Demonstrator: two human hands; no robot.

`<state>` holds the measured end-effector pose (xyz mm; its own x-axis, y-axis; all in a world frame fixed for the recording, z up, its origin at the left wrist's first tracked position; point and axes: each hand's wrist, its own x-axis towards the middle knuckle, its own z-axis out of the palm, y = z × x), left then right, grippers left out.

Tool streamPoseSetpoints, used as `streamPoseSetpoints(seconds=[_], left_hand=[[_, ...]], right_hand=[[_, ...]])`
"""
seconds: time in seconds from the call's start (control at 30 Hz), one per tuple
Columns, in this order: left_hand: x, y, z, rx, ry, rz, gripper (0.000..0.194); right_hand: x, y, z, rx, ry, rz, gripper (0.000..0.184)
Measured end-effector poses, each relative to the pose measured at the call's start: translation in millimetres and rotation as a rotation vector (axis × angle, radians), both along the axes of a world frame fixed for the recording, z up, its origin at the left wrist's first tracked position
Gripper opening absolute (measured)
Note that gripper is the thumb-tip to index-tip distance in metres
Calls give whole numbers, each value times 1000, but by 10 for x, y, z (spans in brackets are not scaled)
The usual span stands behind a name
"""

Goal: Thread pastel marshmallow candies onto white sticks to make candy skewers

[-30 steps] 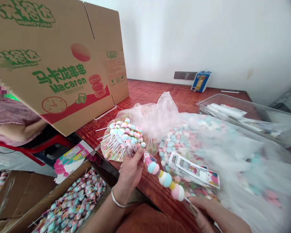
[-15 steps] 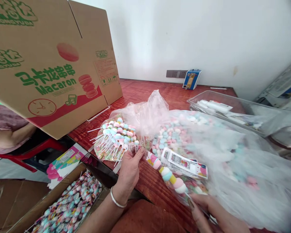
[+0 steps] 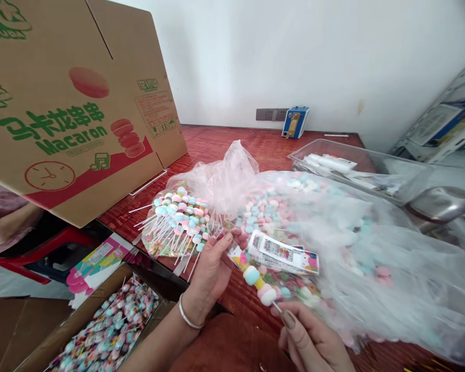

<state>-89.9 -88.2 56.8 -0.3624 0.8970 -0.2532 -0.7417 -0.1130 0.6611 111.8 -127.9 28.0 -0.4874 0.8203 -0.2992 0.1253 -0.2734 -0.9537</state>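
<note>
My left hand (image 3: pixel 214 263), with a bracelet at the wrist, pinches a clear printed candy wrapper (image 3: pixel 238 257). A marshmallow skewer (image 3: pixel 259 285) of pastel pieces with yellow bits between them points up into that wrapper, its upper part covered by the print. By the lower end of its white stick, my right hand (image 3: pixel 308 333) grips it between thumb and fingers. Just beyond my left hand, a pile of unwrapped marshmallow skewers (image 3: pixel 182 209) lies on a bag of colourful sweets. Flat printed wrappers (image 3: pixel 284 253) are stacked right of the skewer I hold.
A large cardboard box (image 3: pixel 127 113) stands at left, a person's arm (image 3: pixel 15 225) behind it. An open carton (image 3: pixel 104 320) of wrapped skewers sits below the table. Clear bags of marshmallows (image 3: pixel 333 227), a plastic bin (image 3: pixel 395 155), a metal scoop (image 3: pixel 442 204) and a blue device (image 3: pixel 295 123) occupy the table (image 3: pixel 201 139).
My right hand has pushed the skewer up and left, deeper into the wrapper, so fewer pieces show below the print. My left hand keeps its hold. The view has turned rightward.
</note>
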Motion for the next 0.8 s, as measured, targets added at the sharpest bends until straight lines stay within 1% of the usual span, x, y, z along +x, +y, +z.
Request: streamPoseSetpoints(seconds=[0.07, 0.13, 0.2, 0.23, 0.27, 0.3, 0.4, 0.43, 0.47, 0.5, 0.57, 0.6, 0.63, 0.67, 0.7, 0.8], left_hand=[[60, 3, 38, -9, -118, -44, 14], [122, 15, 58, 12, -194, -58, 9], [178, 33, 61, 5, -232, -51, 7], [202, 42, 59, -13, -247, -39, 7], [222, 51, 55, -36, -258, -31, 8], [241, 57, 52, -57, -266, -27, 10], [286, 64, 47, -84, -270, -51, 12], [299, 64, 48, -86, -264, -61, 13], [313, 65, 49, -86, -255, -66, 13], [327, 66, 48, -86, -248, -70, 14], [351, 72, 41, -83, -244, -77, 15], [361, 76, 33, -78, -246, -84, 15], [369, 78, 22, -68, -250, -96, 16], [375, 80, 9, -56, -258, -113, 17], [380, 80, -4, -42, -266, -134, 17], [395, 73, -38, 0, -291, -189, 19]], right_hand=[[-41, -39, -46, -91, 37, -9, 52], [-78, -77, -77, -115, 51, 6, 56], [-102, -99, -99, -66, 21, 15, 55], [-110, -98, -109, 18, -11, 2, 52], [-116, -89, -120, 160, -51, -23, 45], [-119, -71, -132, 357, -99, -64, 37], [-125, 16, -174, 1055, -256, -199, 18], [-126, 46, -189, 1232, -301, -226, 16], [-127, 73, -203, 1356, -341, -239, 16], [-129, 93, -215, 1436, -370, -240, 15], [-134, 110, -233, 1506, -388, -238, 16], [-138, 106, -236, 1497, -374, -249, 16], [-144, 96, -234, 1442, -343, -260, 15], [-152, 79, -226, 1321, -300, -266, 13], [-162, 58, -211, 1128, -248, -261, 14], [-203, -3, -146, 350, -20, -197, 34]])
